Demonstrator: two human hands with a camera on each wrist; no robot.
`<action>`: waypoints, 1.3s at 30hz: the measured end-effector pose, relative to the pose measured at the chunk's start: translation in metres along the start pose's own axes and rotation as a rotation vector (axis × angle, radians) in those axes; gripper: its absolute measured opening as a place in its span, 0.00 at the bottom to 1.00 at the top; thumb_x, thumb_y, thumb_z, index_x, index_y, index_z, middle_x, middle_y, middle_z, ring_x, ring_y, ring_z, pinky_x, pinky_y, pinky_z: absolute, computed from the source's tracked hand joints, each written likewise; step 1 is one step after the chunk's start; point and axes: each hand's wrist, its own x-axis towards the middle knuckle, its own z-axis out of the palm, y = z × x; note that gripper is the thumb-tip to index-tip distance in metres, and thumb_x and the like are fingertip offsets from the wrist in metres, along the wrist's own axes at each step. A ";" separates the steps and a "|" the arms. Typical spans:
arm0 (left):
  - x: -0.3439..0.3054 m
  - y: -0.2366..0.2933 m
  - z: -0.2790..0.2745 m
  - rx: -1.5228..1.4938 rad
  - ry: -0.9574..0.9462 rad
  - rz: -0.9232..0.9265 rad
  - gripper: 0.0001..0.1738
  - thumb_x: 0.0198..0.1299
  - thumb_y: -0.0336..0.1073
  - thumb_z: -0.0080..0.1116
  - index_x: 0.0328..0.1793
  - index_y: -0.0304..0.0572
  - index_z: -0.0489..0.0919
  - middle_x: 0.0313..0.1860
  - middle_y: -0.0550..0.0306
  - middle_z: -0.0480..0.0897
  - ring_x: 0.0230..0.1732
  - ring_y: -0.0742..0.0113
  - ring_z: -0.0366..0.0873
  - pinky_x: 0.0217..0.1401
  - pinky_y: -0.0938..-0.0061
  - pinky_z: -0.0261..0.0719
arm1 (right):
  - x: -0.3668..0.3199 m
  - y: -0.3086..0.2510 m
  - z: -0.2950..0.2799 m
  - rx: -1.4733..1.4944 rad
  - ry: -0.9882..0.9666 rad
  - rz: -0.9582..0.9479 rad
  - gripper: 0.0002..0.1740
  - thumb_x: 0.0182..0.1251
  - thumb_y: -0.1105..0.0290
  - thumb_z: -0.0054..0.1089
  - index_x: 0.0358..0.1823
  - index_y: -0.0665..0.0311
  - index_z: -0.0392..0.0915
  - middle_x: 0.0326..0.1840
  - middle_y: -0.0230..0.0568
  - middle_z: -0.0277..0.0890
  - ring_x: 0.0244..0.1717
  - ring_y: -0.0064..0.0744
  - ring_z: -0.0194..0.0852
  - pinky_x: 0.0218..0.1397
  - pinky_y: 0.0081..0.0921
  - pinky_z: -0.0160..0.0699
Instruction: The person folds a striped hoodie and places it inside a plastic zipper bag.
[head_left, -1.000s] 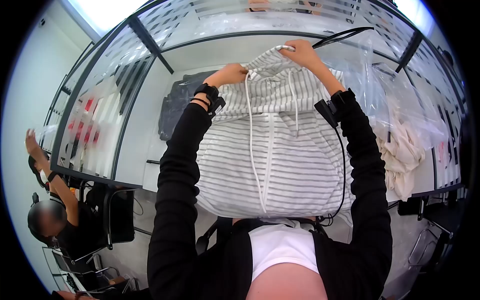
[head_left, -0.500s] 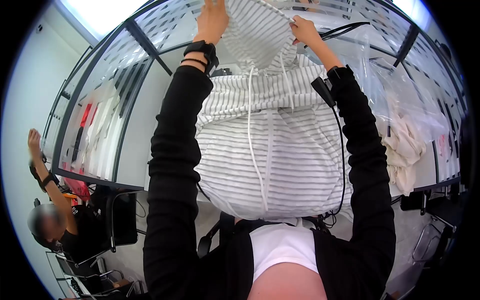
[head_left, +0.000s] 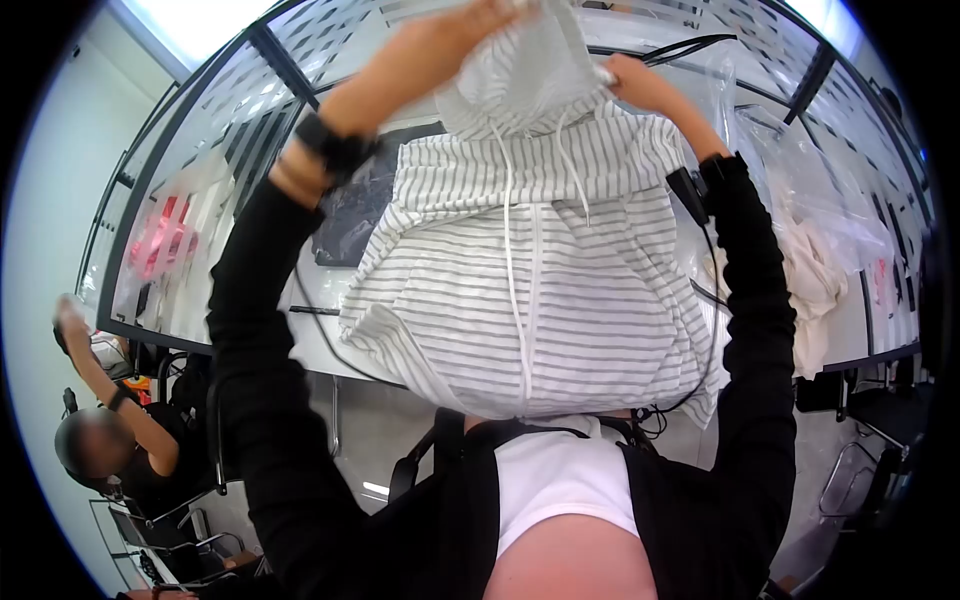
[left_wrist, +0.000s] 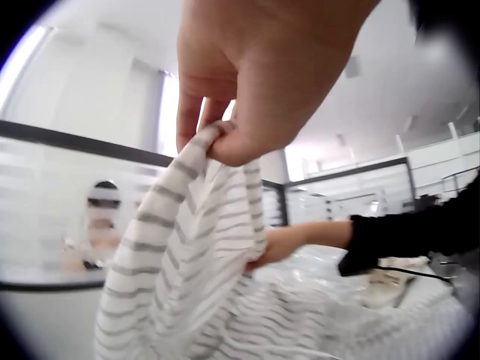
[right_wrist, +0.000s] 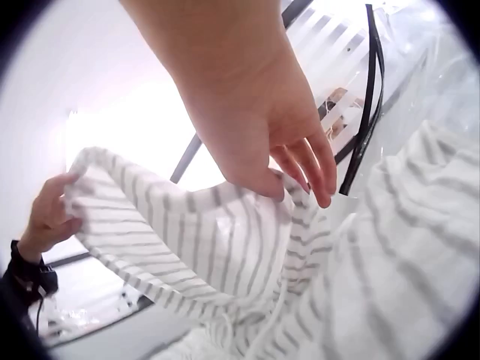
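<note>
A white hoodie with grey stripes (head_left: 610, 310) lies front up over the table, its lower edge at the person's lap. Its hood (head_left: 530, 85) is lifted at the far end, with white drawstrings (head_left: 511, 220) trailing down beside the zip. My left hand (head_left: 435, 55), blurred in the head view, pinches the hood's edge between thumb and fingers, as the left wrist view shows close up. On the opposite side, my right hand (head_left: 640, 85) pinches the hood's rim. Between both hands the hood opening (right_wrist: 195, 240) is stretched wide in the right wrist view.
A dark grey folded item (head_left: 360, 210) lies left of the hoodie. At the right are clear plastic bags (head_left: 815, 180) and a cream cloth (head_left: 815, 285). Black-framed partitions (head_left: 285, 60) border the table (head_left: 315, 345). Another person (head_left: 150, 430) sits at the left.
Both hands have raised the hood from the far end of the hoodie. My left hand swung up and left, then across toward the middle. The hoodie's left lower side has spread outward.
</note>
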 end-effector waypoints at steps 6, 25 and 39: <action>-0.084 0.114 -0.038 -0.769 -1.053 0.248 0.21 0.60 0.34 0.47 0.61 0.56 0.69 0.55 0.55 0.73 0.49 0.56 0.75 0.48 0.70 0.76 | -0.064 -0.028 0.002 0.023 -0.376 -0.073 0.14 0.52 0.77 0.51 0.39 0.56 0.78 0.52 0.42 0.68 0.49 0.43 0.70 0.47 0.33 0.71; -0.195 0.134 -0.052 -0.918 -0.976 -0.406 0.33 0.37 0.34 0.69 0.54 0.42 0.69 0.50 0.52 0.70 0.51 0.52 0.70 0.53 0.67 0.69 | -0.102 -0.118 -0.001 0.082 -0.306 -0.252 0.23 0.47 0.73 0.61 0.49 0.57 0.70 0.60 0.42 0.61 0.59 0.44 0.61 0.58 0.35 0.64; -0.270 0.141 -0.129 -0.774 -1.035 -0.593 0.12 0.34 0.29 0.63 0.30 0.45 0.80 0.30 0.58 0.79 0.40 0.55 0.73 0.46 0.67 0.69 | -0.105 -0.127 0.059 0.018 -0.169 -0.256 0.16 0.46 0.72 0.60 0.39 0.63 0.72 0.56 0.47 0.62 0.55 0.47 0.63 0.52 0.38 0.67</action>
